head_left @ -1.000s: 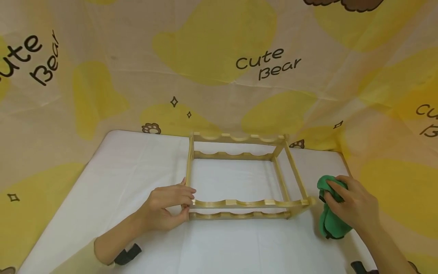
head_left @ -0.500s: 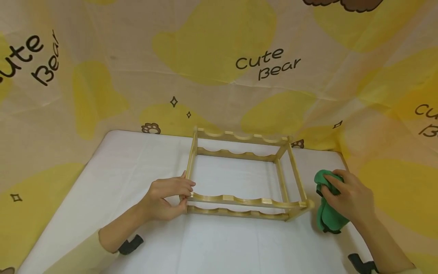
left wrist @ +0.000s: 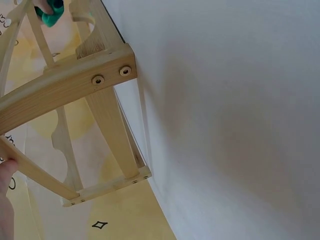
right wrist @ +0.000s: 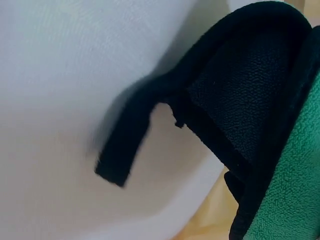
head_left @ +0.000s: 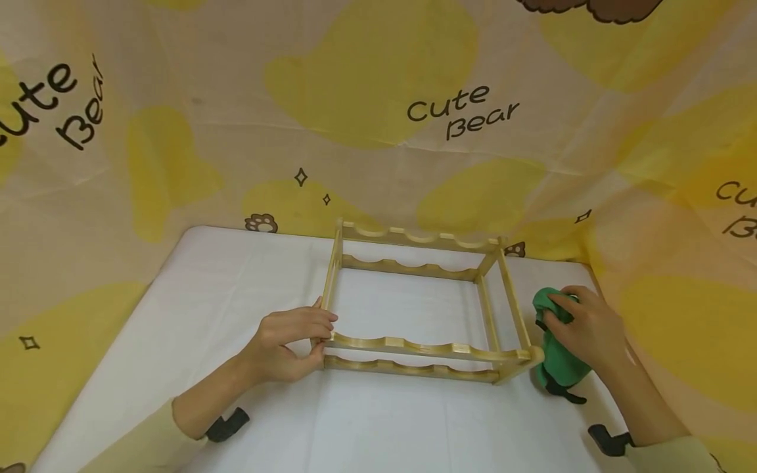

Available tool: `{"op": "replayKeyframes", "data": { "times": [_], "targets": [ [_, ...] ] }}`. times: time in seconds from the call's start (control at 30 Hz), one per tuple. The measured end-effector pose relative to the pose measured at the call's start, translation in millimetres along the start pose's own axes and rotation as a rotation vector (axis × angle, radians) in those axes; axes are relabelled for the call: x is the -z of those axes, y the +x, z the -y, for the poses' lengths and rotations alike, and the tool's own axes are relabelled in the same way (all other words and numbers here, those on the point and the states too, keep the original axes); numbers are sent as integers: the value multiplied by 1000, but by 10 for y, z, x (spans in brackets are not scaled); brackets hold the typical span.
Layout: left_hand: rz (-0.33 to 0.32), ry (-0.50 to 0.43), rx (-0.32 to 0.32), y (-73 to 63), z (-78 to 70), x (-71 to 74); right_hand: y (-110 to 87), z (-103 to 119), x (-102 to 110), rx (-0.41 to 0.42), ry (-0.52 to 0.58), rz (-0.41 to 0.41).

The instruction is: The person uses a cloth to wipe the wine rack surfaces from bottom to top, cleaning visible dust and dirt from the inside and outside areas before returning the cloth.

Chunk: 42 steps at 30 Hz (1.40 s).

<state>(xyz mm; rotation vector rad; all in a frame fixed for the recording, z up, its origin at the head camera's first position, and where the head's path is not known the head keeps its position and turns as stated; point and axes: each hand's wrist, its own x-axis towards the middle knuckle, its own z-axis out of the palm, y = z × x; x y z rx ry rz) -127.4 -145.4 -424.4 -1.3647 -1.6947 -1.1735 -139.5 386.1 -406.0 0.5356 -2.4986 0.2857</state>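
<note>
In the head view a pale wooden rack (head_left: 414, 348) with scalloped rails stands on the white table. My left hand (head_left: 290, 341) grips its near left corner, fingers over the upper rail and thumb lower down. The left wrist view shows one end of the rack (left wrist: 65, 85), with two bolt heads in a bar. To the right of the rack, my right hand (head_left: 591, 328) pinches the upper part of a bunched green cloth item (head_left: 564, 361) with black trim. The right wrist view shows its dark inner side, green pile (right wrist: 292, 185) and a loose black strap (right wrist: 125, 140).
The white tabletop (head_left: 378, 427) extends in front of and left of the rack. Behind it and at both sides hangs a yellow and beige patterned cloth (head_left: 355, 98). Black straps (head_left: 227, 424) show beneath both wrists.
The right hand has moved left and a little away from me with the green cloth item, closer to the rack. The rack has shifted slightly, its far side now further right; the left hand stays on it.
</note>
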Motion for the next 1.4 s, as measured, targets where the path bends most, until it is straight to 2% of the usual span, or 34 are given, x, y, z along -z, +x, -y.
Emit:
{"op": "replayKeyframes", "data": {
  "times": [0.2, 0.43, 0.63, 0.97, 1.2, 1.4],
  "targets": [
    [1, -4, 4, -7, 5, -6, -24, -57, -165, -47, 13, 28],
    [-4, 12, 27, -13, -2, -11, -41, -68, -275, -173, 16, 156],
    [-8, 25, 30, -12, -6, -5, -33, -32, -324, -235, 39, 244],
    [-11, 1, 10, -16, -21, 4, -90, -20, -399, -280, 52, 356],
    [-17, 23, 33, -10, -44, 24, -69, -34, -387, -310, 44, 438],
    [16, 49, 66, 9, -35, 111, -6, -21, -290, -270, 27, 437]
  ]
}}
